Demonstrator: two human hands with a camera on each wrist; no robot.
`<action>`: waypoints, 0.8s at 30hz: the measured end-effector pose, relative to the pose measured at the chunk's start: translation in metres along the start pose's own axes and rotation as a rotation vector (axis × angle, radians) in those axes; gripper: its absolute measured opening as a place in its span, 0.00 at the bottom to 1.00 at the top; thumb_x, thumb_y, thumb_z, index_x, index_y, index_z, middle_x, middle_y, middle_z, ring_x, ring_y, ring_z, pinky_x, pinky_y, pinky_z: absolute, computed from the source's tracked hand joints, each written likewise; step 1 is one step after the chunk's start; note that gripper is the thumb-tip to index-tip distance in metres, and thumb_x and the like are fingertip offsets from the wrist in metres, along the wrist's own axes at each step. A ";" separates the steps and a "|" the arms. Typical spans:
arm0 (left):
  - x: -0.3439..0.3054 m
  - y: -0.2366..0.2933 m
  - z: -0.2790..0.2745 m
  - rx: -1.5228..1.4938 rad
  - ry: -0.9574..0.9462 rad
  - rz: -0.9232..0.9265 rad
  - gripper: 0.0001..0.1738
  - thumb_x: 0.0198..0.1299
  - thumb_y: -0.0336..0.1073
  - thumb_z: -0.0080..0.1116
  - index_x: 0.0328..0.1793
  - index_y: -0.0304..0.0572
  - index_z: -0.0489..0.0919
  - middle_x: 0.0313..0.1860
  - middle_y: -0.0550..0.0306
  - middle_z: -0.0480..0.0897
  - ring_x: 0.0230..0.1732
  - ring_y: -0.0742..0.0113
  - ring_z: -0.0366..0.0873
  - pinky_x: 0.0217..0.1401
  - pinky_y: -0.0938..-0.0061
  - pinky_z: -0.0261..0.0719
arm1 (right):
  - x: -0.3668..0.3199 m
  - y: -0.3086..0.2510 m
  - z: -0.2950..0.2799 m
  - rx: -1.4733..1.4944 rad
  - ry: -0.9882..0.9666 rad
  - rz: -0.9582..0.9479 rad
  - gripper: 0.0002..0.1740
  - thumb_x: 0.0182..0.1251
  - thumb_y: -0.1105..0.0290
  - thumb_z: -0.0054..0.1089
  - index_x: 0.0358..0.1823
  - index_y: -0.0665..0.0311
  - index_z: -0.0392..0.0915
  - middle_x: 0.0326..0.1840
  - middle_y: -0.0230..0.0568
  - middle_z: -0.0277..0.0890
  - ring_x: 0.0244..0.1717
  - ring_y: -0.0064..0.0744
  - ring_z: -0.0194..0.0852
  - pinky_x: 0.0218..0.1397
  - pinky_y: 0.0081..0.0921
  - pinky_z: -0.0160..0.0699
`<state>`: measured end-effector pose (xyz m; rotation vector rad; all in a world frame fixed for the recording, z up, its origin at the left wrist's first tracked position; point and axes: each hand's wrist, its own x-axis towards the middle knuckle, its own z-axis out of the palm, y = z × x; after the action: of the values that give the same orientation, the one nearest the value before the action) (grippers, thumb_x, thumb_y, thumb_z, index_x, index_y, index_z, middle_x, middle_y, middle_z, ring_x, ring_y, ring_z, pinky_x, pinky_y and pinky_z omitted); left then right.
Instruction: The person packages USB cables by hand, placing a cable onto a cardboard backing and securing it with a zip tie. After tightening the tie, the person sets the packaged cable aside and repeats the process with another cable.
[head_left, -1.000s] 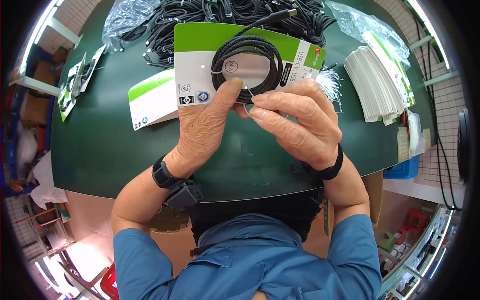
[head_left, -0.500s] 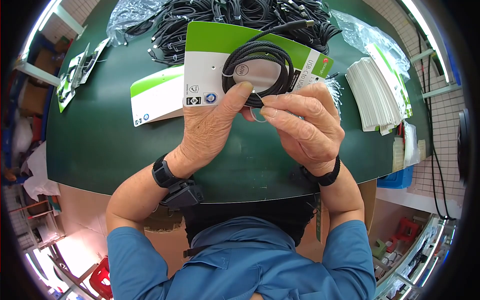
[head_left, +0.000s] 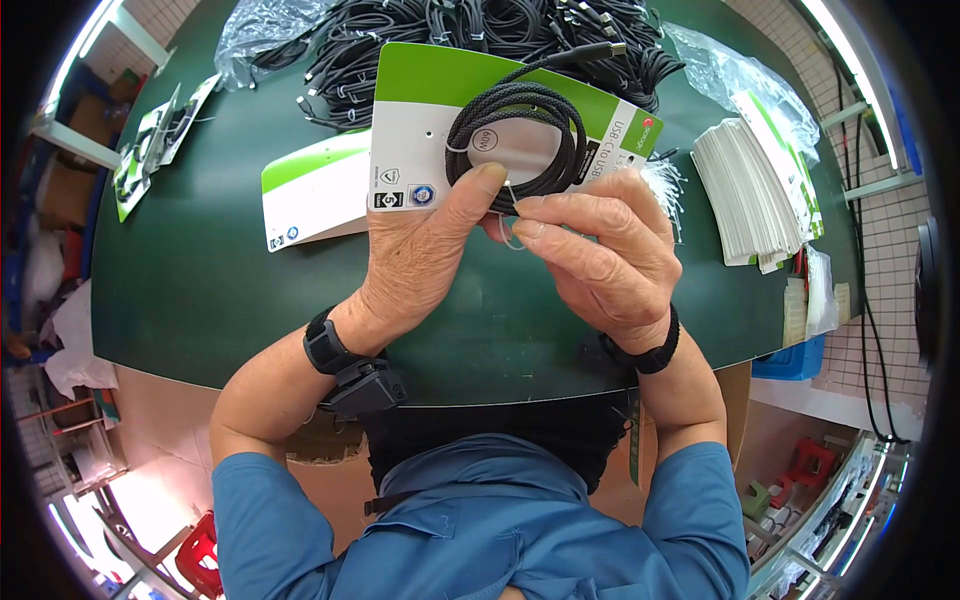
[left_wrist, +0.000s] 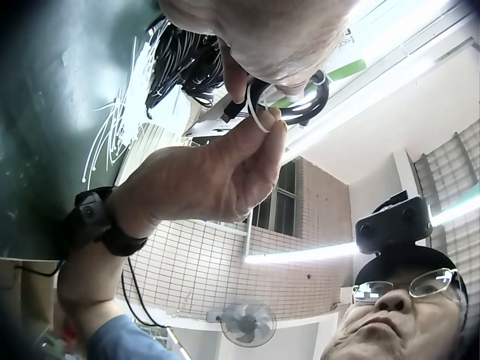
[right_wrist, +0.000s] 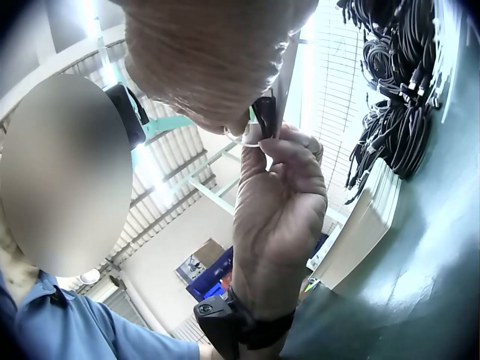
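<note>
My left hand (head_left: 415,255) grips a green-and-white packaging card (head_left: 412,135) with its thumb pressed on a coiled black braided USB cable (head_left: 573,135). The coil lies against the card's printed face, and its plug (head_left: 600,50) points up to the right. A thin white loop crosses the coil's left side. At the bottom of the coil, my right hand (head_left: 620,250) pinches a white cable tie (head_left: 510,238) between thumb and forefinger. In the left wrist view, the tie (left_wrist: 256,112) curves beside the black cable. My left fingers behind the card are mostly hidden.
A heap of black cables (head_left: 400,60) lies at the back, with clear plastic bags (head_left: 265,40) beside it. More cards (head_left: 315,195) lie at left and a thick card stack (head_left: 750,195) stands at right. White cable ties (head_left: 665,190) sit behind my right hand. Packaged pieces (head_left: 150,155) lie far left.
The head view has shifted slightly, moving the hands and card rightward in the picture. Both hands keep their holds on the card and tie; the right fingers have shifted only a little.
</note>
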<state>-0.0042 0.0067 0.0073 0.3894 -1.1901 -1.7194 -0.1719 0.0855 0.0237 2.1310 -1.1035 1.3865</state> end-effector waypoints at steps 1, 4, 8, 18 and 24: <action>0.000 0.000 0.000 0.004 0.001 -0.001 0.20 0.72 0.30 0.67 0.66 0.34 0.76 0.51 0.52 0.85 0.36 0.68 0.84 0.35 0.75 0.87 | 0.000 0.002 0.002 -0.012 0.018 -0.024 0.20 0.46 0.77 0.80 0.44 0.57 0.90 0.43 0.34 0.90 0.34 0.32 0.79 0.33 0.25 0.76; 0.000 -0.001 0.001 0.003 0.011 0.006 0.20 0.72 0.29 0.67 0.66 0.34 0.76 0.51 0.52 0.85 0.37 0.69 0.84 0.34 0.75 0.87 | 0.001 0.001 0.000 -0.025 0.025 -0.032 0.20 0.45 0.77 0.80 0.44 0.57 0.90 0.43 0.34 0.90 0.33 0.31 0.78 0.33 0.25 0.75; 0.000 -0.003 0.002 -0.002 0.034 0.019 0.20 0.72 0.29 0.67 0.66 0.34 0.76 0.51 0.52 0.85 0.37 0.69 0.84 0.34 0.76 0.87 | 0.000 -0.003 -0.002 -0.018 -0.017 0.005 0.22 0.49 0.82 0.81 0.46 0.56 0.89 0.45 0.37 0.91 0.35 0.32 0.79 0.35 0.25 0.76; -0.001 0.003 0.004 -0.004 0.022 -0.021 0.17 0.71 0.27 0.68 0.63 0.34 0.78 0.47 0.53 0.85 0.33 0.70 0.84 0.32 0.78 0.84 | 0.002 0.000 0.000 -0.007 -0.017 0.020 0.20 0.50 0.84 0.78 0.44 0.58 0.89 0.44 0.39 0.91 0.33 0.34 0.80 0.34 0.26 0.75; -0.011 -0.008 -0.035 1.102 -0.197 0.250 0.13 0.76 0.29 0.57 0.62 0.44 0.84 0.46 0.56 0.88 0.43 0.70 0.85 0.48 0.70 0.83 | -0.002 0.005 0.016 0.093 0.077 0.128 0.08 0.59 0.80 0.71 0.40 0.61 0.89 0.40 0.38 0.89 0.31 0.34 0.86 0.31 0.30 0.81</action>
<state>0.0215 -0.0025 -0.0189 0.6797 -2.1709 -0.7625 -0.1661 0.0727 0.0139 2.0826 -1.1852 1.5928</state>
